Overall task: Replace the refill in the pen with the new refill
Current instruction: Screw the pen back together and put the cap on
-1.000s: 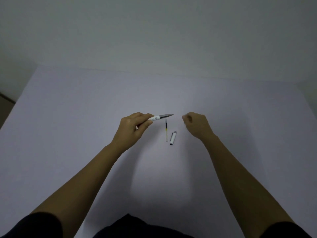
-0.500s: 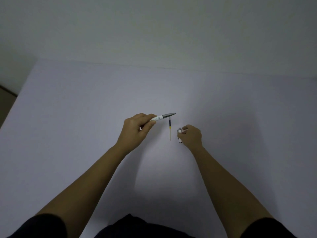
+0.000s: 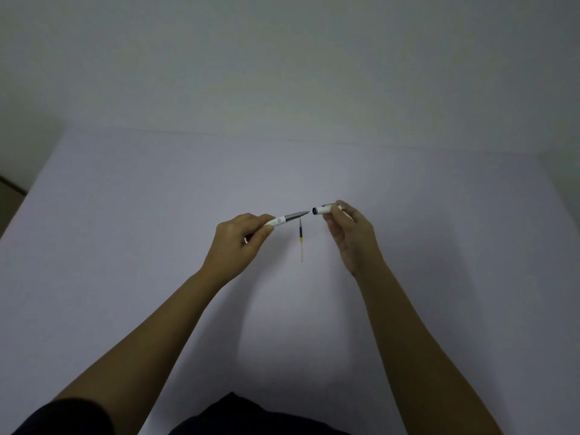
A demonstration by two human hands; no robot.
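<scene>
My left hand [image 3: 240, 241] grips a white pen [image 3: 287, 218] with a grey tapered front, its tip pointing right. My right hand [image 3: 350, 232] holds the white pen cap [image 3: 323, 210] in the air, its dark open end facing left, a small gap from the pen's tip. A thin refill [image 3: 301, 243], dark at the far end and pale at the near end, lies on the table between my hands, just below the pen's tip.
The pale table [image 3: 157, 215] runs back to a plain wall. Its left edge is visible at the far left, with a strip of floor [image 3: 9, 196] beyond it. My dark clothing shows at the bottom of the view.
My right hand went down to the cap lying on the table, picked it up and lifted it level with the pen's tip. My left hand kept the pen nearly still.
</scene>
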